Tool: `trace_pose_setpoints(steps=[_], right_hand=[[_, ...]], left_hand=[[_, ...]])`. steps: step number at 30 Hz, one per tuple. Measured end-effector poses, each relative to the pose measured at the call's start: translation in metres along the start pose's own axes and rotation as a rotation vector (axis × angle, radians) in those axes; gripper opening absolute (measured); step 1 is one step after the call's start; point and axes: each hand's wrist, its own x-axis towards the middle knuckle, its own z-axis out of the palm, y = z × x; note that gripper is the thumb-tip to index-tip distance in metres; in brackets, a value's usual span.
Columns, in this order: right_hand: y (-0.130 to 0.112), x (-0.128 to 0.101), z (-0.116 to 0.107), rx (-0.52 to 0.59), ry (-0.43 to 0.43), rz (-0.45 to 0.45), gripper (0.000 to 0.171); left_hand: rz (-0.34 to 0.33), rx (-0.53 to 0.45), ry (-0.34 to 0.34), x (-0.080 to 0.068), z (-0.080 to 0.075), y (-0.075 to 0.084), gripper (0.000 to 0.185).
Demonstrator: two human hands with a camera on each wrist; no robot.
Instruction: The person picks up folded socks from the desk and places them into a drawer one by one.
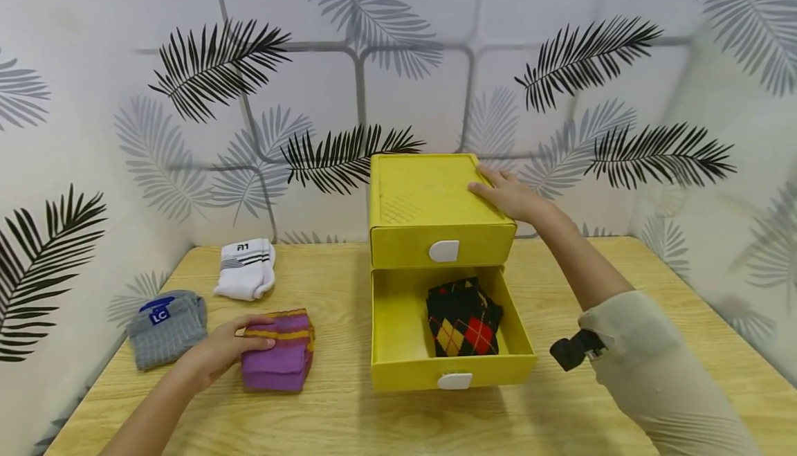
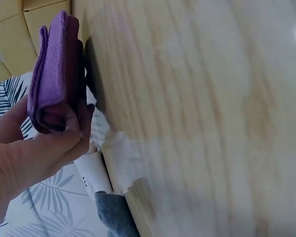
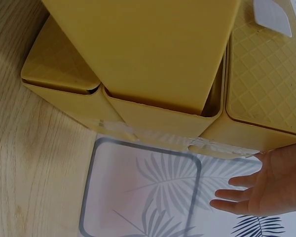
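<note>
Two hands busy: left hand point(image 1: 214, 353) grips purple sock point(image 1: 278, 351) near worktop point(image 1: 349, 421) left edge; right hand point(image 1: 507, 194) flat on yellow drawer unit point(image 1: 429, 196).

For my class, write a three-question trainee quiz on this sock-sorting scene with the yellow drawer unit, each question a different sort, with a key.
1. True or false: the lower drawer of the yellow drawer unit is pulled open.
2. Multiple choice: what does the left hand grip? A) the grey sock B) the purple striped sock C) the white sock
3. Fill the gap: the right hand rests flat on the ____ of the unit.

Key
1. True; the black argyle sock lies inside it.
2. B
3. top
</note>
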Motion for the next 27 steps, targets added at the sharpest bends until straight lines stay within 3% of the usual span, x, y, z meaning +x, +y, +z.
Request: trace_pose_setpoints(steps=[8,12,27], right_hand=[[0.0,-0.001,0.0,0.02,-0.001,0.014,0.067],[0.0,-0.001,0.0,0.024,0.0,0.011,0.067],[0.003,-0.001,0.001,0.042,-0.002,0.004,0.066]], left_hand=[[-0.074,-0.146,-0.168,-0.002,-0.002,0.001,0.065],[-0.051,-0.208,-0.22,-0.004,-0.001,0.003,0.075],[0.012,-0.287,-0.255,-0.011,0.009,0.018,0.073]])
